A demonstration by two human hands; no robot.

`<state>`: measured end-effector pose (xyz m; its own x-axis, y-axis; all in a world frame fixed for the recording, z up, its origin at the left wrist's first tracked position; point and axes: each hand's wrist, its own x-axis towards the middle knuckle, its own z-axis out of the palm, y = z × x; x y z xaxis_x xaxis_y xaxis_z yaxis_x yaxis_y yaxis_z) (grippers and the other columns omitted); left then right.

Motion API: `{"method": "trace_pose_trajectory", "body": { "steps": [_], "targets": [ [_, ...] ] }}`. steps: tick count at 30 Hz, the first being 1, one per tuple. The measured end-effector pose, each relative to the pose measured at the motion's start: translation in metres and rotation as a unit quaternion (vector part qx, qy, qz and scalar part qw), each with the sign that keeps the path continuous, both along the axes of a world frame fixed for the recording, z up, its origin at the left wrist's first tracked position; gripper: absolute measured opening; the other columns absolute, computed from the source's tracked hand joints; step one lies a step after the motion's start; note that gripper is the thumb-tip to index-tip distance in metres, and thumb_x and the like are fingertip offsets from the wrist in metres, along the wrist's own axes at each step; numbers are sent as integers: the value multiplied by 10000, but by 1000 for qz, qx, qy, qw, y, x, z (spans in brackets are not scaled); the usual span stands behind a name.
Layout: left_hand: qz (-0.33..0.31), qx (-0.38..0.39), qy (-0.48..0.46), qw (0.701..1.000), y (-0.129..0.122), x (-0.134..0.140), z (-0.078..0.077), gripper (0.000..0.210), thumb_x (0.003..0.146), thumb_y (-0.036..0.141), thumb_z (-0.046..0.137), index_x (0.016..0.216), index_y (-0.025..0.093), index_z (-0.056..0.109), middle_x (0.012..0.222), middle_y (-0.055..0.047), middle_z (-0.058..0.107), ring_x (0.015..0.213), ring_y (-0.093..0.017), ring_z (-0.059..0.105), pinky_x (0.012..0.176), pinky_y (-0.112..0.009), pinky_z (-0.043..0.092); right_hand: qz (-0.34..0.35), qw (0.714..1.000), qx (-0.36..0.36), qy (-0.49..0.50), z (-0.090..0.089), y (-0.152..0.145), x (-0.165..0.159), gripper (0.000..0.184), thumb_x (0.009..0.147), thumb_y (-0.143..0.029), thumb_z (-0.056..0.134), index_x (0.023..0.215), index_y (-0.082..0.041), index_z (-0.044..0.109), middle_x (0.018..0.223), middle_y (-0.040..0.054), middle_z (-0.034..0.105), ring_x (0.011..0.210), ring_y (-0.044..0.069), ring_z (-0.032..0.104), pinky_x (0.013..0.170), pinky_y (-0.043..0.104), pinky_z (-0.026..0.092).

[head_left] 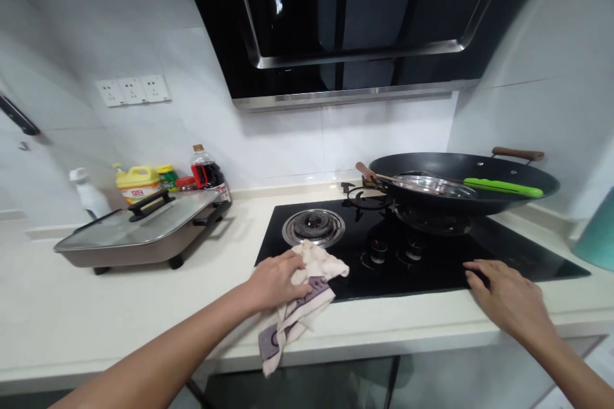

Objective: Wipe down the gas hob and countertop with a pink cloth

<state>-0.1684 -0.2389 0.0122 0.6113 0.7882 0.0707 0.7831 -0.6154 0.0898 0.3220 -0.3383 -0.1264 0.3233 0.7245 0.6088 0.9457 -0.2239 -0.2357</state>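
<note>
Crumpled cloth (319, 263) in left fingers (289, 261), against glossy cooktop (407, 282)

Against a pale wall (288, 147) hangs a black range hood (369, 9) (glossy, steel-trimmed).

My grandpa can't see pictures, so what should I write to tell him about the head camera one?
A person's left hand holds a pale cloth on the front left of a black cooktop, while the right hand is at its front edge. A big black wok sits on its right side; a lidded rectangular pan stands farther left.
</note>
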Motion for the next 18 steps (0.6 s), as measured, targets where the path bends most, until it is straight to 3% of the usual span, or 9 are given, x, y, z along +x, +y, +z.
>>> {"method": "trace_pose_trajectory", "body": {
  "steps": [2,5,8,12,15,18],
  "targets": [
    [38,-1,12,999,7,-11,3,411,862,517,599,1153,232,659,1266,-93,646,1100,-304,674,946,-414,532,0,1000,-3,-2,0,0,0,513,963,-536,316,1091,-252,723,1245,75,681,1129,311,635,969,512,478],
    [78,42,-19,996,21,-20,-6,411,897,480,538,1187,201,622,1268,-130,616,1187,-318,619,1011,-455,501,-5,1000,-11,-3,1,0,-1,512,962,-535,315,1089,-250,722,1254,81,680,1134,319,631,962,522,477],
    [111,76,-59,989,34,-22,-18,500,932,464,506,1360,206,539,1494,-163,489,1376,-333,494,1115,-516,421,-9,1000,-14,-4,2,0,-3,515,959,-533,310,1086,-248,719,1245,86,680,1128,329,630,963,537,473],
    [146,24,-15,989,34,-14,-24,622,945,540,511,1502,271,454,1686,-154,277,1504,-403,336,1111,-642,380,-11,1000,-11,-2,5,-1,-7,498,960,-516,312,1098,-247,708,1233,83,680,1120,327,631,968,535,470],
    [79,54,-18,995,19,0,-31,597,929,575,571,1436,258,560,1653,-150,362,1443,-419,425,1110,-617,398,-12,1000,-14,-4,7,-1,-11,477,961,-499,319,1093,-247,703,1223,82,680,1119,323,629,956,530,471],
    [-35,99,-72,992,12,25,-40,439,976,407,565,1389,263,599,1503,-110,558,1325,-325,556,1107,-490,447,-15,1000,-12,-2,11,-2,-15,467,964,-485,318,1083,-244,700,1215,88,681,1114,321,625,961,535,461]
  ]
}}
